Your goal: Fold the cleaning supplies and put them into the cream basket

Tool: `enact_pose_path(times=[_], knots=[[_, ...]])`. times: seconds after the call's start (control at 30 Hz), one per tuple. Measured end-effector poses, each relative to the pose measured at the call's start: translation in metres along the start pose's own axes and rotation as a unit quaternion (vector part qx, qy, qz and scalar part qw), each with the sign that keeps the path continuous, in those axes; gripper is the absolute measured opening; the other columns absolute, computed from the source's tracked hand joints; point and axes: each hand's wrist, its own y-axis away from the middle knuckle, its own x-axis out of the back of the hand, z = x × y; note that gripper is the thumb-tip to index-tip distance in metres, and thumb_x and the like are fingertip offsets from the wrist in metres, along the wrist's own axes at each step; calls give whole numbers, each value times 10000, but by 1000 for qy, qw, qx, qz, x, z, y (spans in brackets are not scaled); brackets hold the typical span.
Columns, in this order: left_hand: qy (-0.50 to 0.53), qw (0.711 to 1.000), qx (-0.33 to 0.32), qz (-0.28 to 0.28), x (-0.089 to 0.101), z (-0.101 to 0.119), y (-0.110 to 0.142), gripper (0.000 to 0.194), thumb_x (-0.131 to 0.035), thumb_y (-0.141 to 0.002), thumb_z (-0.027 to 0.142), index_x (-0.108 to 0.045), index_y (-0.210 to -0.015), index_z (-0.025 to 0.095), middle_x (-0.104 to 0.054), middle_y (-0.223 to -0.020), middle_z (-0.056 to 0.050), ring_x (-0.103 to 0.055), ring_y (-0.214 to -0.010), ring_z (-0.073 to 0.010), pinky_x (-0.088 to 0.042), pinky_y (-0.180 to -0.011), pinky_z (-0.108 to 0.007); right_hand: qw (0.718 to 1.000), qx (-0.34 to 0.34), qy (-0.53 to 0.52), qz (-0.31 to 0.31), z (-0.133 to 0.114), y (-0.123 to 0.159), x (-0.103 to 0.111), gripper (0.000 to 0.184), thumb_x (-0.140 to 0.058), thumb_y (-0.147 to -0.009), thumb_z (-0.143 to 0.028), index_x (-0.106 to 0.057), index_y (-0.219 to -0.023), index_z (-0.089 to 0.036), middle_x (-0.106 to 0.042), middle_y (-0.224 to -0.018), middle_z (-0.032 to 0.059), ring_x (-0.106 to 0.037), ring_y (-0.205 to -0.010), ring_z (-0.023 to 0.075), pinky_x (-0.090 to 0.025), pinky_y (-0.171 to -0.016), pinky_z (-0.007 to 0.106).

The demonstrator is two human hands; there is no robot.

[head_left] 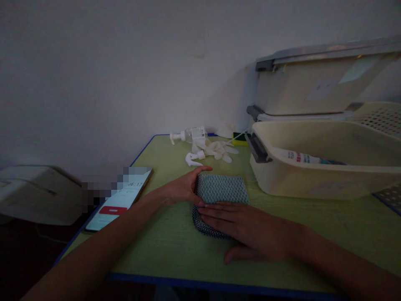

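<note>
A blue-grey woven scrubbing pad [222, 188] with a darker checked edge lies on the green table. At its left end is my left hand [188, 188], curved around the edge, the thumb on the near side and the index finger stretched past the far corner. The other left fingers are mostly hidden. My right hand [244, 223] lies flat across the near half of the pad, its fingers stretched out together and its thumb apart, over the table. The pad's near right part is covered by this hand.
Left of my forearm lies a lit phone [122, 200]. Toward the wall are a clear pump bottle [194, 134] on its side, a loose white pump head [194, 157], crumpled pale gloves [219, 149] and a yellow-green sponge [239, 139]. A cream bin [313, 179] stands right, before a lidded storage box [300, 92].
</note>
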Motion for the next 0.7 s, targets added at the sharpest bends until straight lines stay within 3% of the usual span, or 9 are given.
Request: enact_pose_path(times=[0.27,0.5,0.6,0.7], knots=[[-56,998,-25,27,-1,-2,-1,859,-745,-448,65,-388,-1218,194,-459,-1184,-79,-455,-1113,-262,-335,-962,-414,999,-18,28,27,-6,1,-6,626,-580,-820,-341,-366,-1353,-92,-341,-1410,159,-284,-1315,215,-266,-1080,344],[-59,995,-33,74,-4,-1,-4,840,-723,-428,37,-392,-1190,164,-516,-1004,-45,-513,-959,-228,-404,-840,-379,999,-40,9,12,-6,6,4,618,-538,-840,-406,-388,-1335,-68,-355,-1407,156,-325,-1298,209,-301,-1059,330],[-39,993,-34,104,-6,-1,-5,806,-712,-417,4,-413,-1149,161,-525,-917,-15,-529,-896,-206,-417,-798,-356,996,-56,3,64,-3,6,5,418,-462,-893,-337,-521,-1232,-99,-514,-1300,129,-462,-1203,193,-381,-1002,322],[-29,990,-32,132,-7,-1,-6,741,-690,-413,-30,-458,-1090,164,-537,-925,-17,-535,-897,-207,-427,-778,-347,984,-85,26,152,6,4,-1,268,-404,-903,-170,-646,-1014,-144,-660,-1060,88,-606,-979,169,-483,-864,303]])
